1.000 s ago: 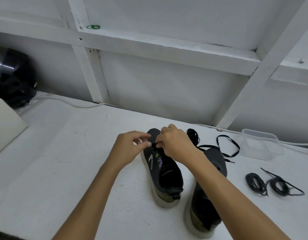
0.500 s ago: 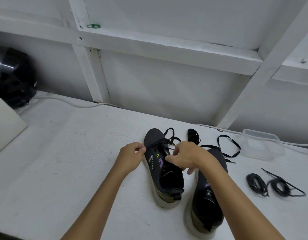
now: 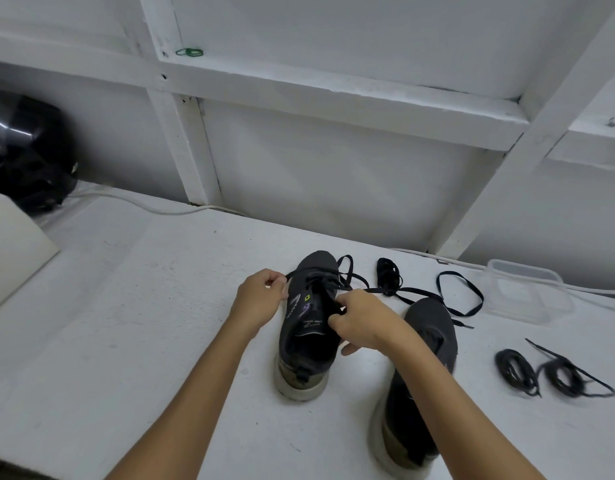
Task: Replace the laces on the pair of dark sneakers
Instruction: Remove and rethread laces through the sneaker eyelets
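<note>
Two dark sneakers stand on the white table, toes pointing away from me. The left sneaker (image 3: 308, 327) has a black lace (image 3: 347, 271) threaded through its front eyelets. My left hand (image 3: 261, 299) pinches one end of that lace at the shoe's left side. My right hand (image 3: 363, 322) pinches the lace over the eyelets on the right side. The lace's free part trails right across the table (image 3: 462, 292). The right sneaker (image 3: 427, 368) sits partly hidden under my right forearm.
A bundled black lace (image 3: 389, 275) lies behind the shoes. Two coiled black laces (image 3: 548, 372) lie at the right. A clear plastic container (image 3: 527, 292) stands far right. A black helmet (image 3: 25, 154) and a white box (image 3: 12, 247) sit at the left. A white cable (image 3: 150, 207) runs along the wall.
Both hands drew back from the toe toward me along the left sneaker. The lace over the front eyelets came into view, pulled out to both sides.
</note>
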A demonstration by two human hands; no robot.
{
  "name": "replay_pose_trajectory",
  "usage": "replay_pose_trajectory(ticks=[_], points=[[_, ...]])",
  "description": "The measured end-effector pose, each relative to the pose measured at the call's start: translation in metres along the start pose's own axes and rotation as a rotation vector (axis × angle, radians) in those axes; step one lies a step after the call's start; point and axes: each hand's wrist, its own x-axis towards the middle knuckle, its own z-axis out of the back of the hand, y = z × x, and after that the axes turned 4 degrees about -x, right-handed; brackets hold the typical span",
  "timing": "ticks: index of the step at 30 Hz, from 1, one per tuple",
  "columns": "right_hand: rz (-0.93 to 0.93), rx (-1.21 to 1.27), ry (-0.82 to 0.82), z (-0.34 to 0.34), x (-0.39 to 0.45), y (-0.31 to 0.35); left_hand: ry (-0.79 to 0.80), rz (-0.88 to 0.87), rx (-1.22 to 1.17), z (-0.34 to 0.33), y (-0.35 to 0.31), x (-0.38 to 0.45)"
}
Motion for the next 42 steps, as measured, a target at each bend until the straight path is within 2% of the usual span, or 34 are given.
replay_pose_trajectory(ticks=[3,5,7,10,13,18,27,42], points=[[0.074,-0.117,-0.152,-0.006,0.0,0.004,-0.035,0.004,-0.014,0.0,0.005,-0.001],[0.167,-0.289,-0.325,-0.009,0.002,0.006,-0.025,0.034,-0.098,-0.001,0.009,-0.003],[0.214,-0.361,-0.396,-0.012,0.006,0.009,-0.011,0.075,-0.19,-0.002,0.01,-0.005],[0.201,-0.4,-0.37,-0.014,0.013,0.017,0.013,0.124,-0.35,-0.005,0.009,-0.007],[0.183,-0.328,-0.335,-0.015,0.02,0.024,0.061,0.126,-0.461,-0.007,0.009,-0.01],[0.159,-0.215,-0.269,-0.017,0.03,0.022,0.016,0.003,-0.327,-0.007,0.008,-0.01],[0.183,-0.077,-0.243,-0.019,0.037,0.013,0.017,-0.056,-0.207,-0.01,0.011,-0.01],[0.181,-0.046,-0.25,-0.02,0.037,0.011,0.015,-0.097,-0.281,-0.013,0.01,-0.016]])
